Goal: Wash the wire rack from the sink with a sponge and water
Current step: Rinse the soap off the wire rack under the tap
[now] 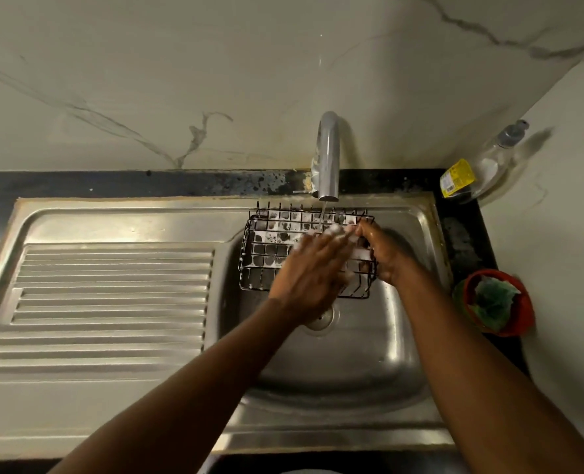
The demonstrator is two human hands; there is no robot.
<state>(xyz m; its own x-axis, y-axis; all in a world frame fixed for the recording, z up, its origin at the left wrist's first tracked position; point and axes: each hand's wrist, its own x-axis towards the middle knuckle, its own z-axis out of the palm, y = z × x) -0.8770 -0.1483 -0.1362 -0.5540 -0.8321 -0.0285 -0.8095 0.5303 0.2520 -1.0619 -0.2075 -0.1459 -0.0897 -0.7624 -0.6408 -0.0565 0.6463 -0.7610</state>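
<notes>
Two hands | right hand (384, 254) grips wire rack (270, 254) edge | left hand (313, 271) flat atop it

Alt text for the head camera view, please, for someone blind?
Two hands wash a soapy black wire rack under a running tap over a steel sink: the right hand grips its right edge, the left hand lies flat across it. A green scrubber sits in a red bowl nearby.
</notes>
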